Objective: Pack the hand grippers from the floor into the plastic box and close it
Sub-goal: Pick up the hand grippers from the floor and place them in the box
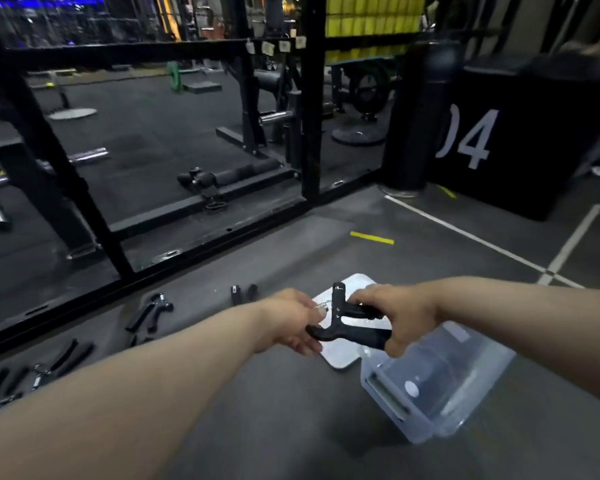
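**Friend:** Where's the one you're packing?

**Me:** Up off the floor [274, 427], between my hands. That's the hand gripper [352, 329]. My right hand [400, 320] is wrapped round both handles. My left hand [291, 322] looks to be pinching the spring end, though the blur keeps me from being sure of the fingers.

**Friend:** How does it lie?

**Me:** The handles run across me, from left hand to right, with the head sticking up between them.

**Friend:** And the plastic box [440, 386]?

**Me:** On the floor, just under my right hand and out to its right. It's open, and its long side runs away from me at a slant. Its lid [340, 360] lies flat beneath my hands, touching the box or just beside it. I can't tell which.

**Friend:** So which hand lowers it?

**Me:** The right, I'd judge. It's nearer and has the firmer hold. I'd turn the handles to follow the box's length, let the left go, and set the thing inside.

**Friend:** Much left?

**Me:** Yes. The other grippers [65, 358] lie on the floor well out past my left hand, so that hand should fetch them. The lid goes on last.
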Tool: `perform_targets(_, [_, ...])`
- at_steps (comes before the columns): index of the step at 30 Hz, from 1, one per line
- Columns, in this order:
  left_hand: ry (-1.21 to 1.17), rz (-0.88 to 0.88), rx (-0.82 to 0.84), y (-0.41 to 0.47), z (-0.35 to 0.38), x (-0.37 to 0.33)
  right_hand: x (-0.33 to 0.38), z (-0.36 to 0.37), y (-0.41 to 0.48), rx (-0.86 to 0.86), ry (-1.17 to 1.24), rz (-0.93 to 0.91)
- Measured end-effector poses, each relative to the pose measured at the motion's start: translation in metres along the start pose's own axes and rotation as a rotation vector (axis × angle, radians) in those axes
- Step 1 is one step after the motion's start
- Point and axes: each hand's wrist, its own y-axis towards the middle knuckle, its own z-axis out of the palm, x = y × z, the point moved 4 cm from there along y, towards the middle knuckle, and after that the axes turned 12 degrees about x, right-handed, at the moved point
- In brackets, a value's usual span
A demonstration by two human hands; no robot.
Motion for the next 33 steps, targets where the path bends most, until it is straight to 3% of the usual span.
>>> perform_targets(7, [-0.264,0.064,-0.201,0.084,0.044,-0.003,-0.077,0.019,-0.014,0.049,0.351,0.143])
perform_targets(11, [-0.297,0.053,-0.167,0.104,0.056,0.005,-0.094,0.037,0.008,0.047,0.355,0.202])
perform_targets(13, [-0.268,0.033,-0.073,0.115,0.058,0.001,-0.105,0.044,0.016,0.047,0.488,0.198])
perform_targets(18, [0.146,0.036,0.204,0.159,0.076,-0.009,-0.151,0.065,0.012,0.225,1.083,0.124])
perform_targets(22, [0.492,0.094,0.256,0.202,0.102,-0.013,-0.191,0.092,0.010,0.299,1.240,0.177])
perform_targets(24, [0.549,0.100,0.268,0.224,0.114,-0.014,-0.206,0.103,0.014,0.283,1.235,0.213])
perform_targets(27, [0.604,0.091,0.334,0.250,0.130,-0.005,-0.227,0.110,0.029,0.164,0.972,0.333])
perform_targets(30, [0.828,0.047,0.414,0.265,0.141,0.008,-0.239,0.116,0.056,0.225,0.681,0.347])
perform_targets(33, [1.138,0.022,0.459,0.271,0.147,0.015,-0.245,0.133,0.085,0.335,0.573,0.357])
